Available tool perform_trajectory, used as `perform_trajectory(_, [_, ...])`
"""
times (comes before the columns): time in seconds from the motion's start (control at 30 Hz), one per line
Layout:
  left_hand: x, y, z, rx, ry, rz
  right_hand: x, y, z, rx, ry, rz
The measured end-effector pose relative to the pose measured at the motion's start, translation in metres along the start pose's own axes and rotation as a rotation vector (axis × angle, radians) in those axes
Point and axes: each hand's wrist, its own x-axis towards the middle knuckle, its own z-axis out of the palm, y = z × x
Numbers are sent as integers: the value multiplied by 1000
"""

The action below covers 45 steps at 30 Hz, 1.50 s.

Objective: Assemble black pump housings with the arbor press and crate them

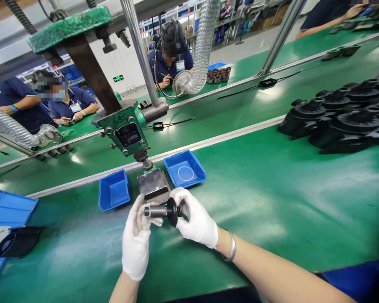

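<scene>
Both gloved hands meet just in front of the press block (pixel 153 184), above the green counter (pixel 271 202). Between them lies a dark shaft (pixel 159 211), its long axis running left to right, flanged end toward the right hand (pixel 197 221). Left hand (pixel 136 240) fingers (pixel 151 221) wrap the plain end; right fingers pinch the flange. Both hands hold it equally close, and it sits level, clear of the block.
</scene>
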Motion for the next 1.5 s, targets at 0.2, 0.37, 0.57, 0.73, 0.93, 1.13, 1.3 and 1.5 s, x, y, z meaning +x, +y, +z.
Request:
perform_trajectory(0.2, [-1,1,2,224,113,80,-4,2,3,-11,-41,19])
perform_trajectory(0.37, [-1,6,8,-19,149,-181,-3,1,5,29,-56,2])
perform_trajectory(0.57, [-8,7,-3,-140,24,-114,-1,-5,0,68,-56,-24])
perform_trajectory(0.73, [0,6,-1,-22,73,-147,-2,-9,-1,15,-73,-20])
perform_trajectory(0.93, [7,-7,-6,-60,214,-224,2,-8,-2,117,-10,-33])
perform_trajectory(1.13, [1,2,-12,-17,87,-78,0,-6,0,100,-39,-10])
perform_trajectory(1.3, [1,5,-6,2,56,-70,-1,-5,0,71,-38,5])
perform_trajectory(1.5, [8,-4,-18,52,138,-96,2,-8,-2,112,-2,-8])
